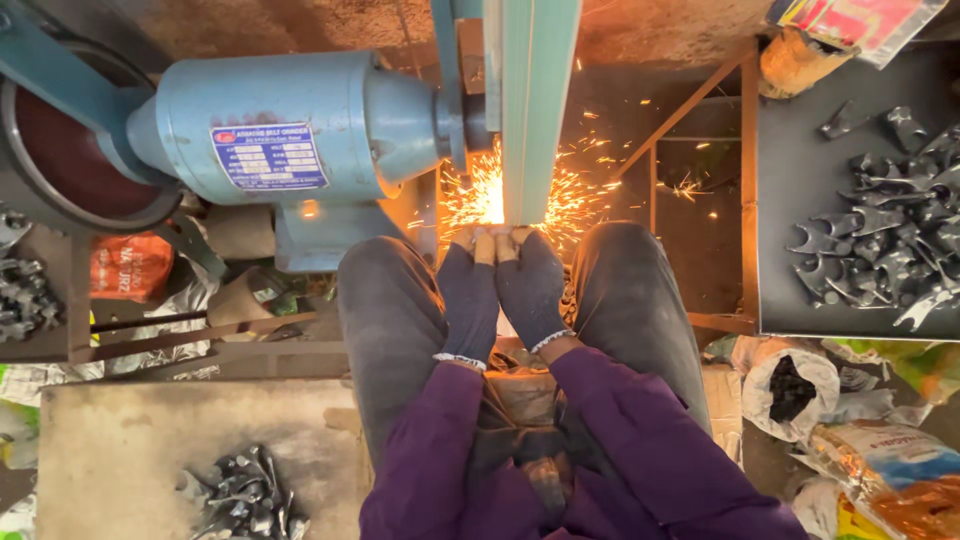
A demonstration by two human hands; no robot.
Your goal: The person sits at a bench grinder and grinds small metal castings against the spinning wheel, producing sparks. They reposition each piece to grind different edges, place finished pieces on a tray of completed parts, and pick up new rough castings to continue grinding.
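Note:
Both of my hands wear dark fingerless gloves and purple sleeves. My left hand (468,290) and my right hand (530,282) are pressed side by side, fingertips against the lower end of the pale green grinding belt (532,110). They pinch a small workpiece that is hidden between the fingertips. Orange sparks (480,195) spray out from the contact point, mostly to the left and behind the belt. The blue belt grinder motor (290,135) sits to the left of the belt. My knees in dark trousers flank the hands.
A dark tray (790,200) at the right holds several dark forged metal pieces (885,240). More such pieces lie on a stone slab (240,495) at the lower left. Plastic bags and sacks (880,460) litter the floor at right; an orange bag (130,265) lies at left.

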